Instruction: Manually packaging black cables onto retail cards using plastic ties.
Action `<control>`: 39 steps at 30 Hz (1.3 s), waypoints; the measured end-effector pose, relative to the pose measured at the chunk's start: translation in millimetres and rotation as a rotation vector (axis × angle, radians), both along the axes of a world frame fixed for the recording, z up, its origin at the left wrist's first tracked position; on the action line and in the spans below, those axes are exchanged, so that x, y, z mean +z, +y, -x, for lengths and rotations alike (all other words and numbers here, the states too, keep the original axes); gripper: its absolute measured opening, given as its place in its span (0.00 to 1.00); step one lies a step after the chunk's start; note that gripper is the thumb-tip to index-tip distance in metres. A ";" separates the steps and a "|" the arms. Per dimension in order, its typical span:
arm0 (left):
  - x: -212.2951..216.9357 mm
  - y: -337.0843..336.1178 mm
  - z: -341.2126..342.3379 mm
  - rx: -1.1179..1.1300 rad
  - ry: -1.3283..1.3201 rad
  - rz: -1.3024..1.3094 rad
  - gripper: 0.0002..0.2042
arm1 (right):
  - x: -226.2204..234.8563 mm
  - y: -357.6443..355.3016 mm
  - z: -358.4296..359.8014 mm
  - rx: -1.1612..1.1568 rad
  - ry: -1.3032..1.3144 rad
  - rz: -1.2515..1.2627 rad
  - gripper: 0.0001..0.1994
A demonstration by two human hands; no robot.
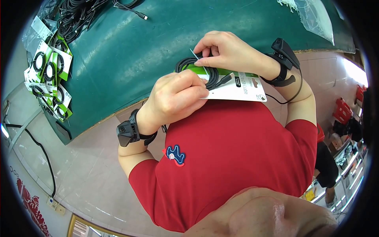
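From where I stand, the biggest thing is the green desk (130, 67), sweeping across the top of the frame. Up against its near edge is a person in a red shirt (237, 150), which fills the lower middle. At the left of the frame lies a pile of carded cables (49, 73), white and green cards each with a small dark coil; above it, at the upper left, sits a tangled heap of black cables (77, 19). A clear plastic bag (318, 23) lies in the upper right corner.

Both hands are near the middle of the frame. The left hand (177, 94) is curled tight, gripping a white-and-green card (233, 94) together with the dark cable coil (213, 79) that lies against it. The right hand (221, 49), just above, is bent with thumb and forefinger brought close beside the coil; I can't tell whether they are closed on anything. Each wrist wears a black strapped device, the left device (128, 132) and the right device (286, 53). Smaller again is the cable's plug (227, 79), sticking out to the right over the card. Thinnest of all, a pale strip (194, 53) runs slantwise across the coil, right by the right thumb.
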State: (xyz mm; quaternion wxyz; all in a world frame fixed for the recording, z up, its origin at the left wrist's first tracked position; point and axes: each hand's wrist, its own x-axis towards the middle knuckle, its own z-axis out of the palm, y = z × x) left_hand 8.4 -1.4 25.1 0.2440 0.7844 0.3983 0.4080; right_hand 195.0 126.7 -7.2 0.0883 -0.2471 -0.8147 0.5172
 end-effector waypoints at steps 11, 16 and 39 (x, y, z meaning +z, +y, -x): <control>1.2 2.1 -0.2 0.005 -0.010 -0.013 0.12 | 13.6 1.2 -13.0 0.168 0.482 -0.051 0.06; 4.7 4.4 0.7 0.018 -0.017 -0.025 0.12 | 22.2 3.7 -20.4 0.273 0.571 -0.468 0.08; 5.3 4.8 -1.1 0.009 0.008 -0.026 0.12 | 40.1 0.4 -24.6 0.472 0.532 -0.593 0.08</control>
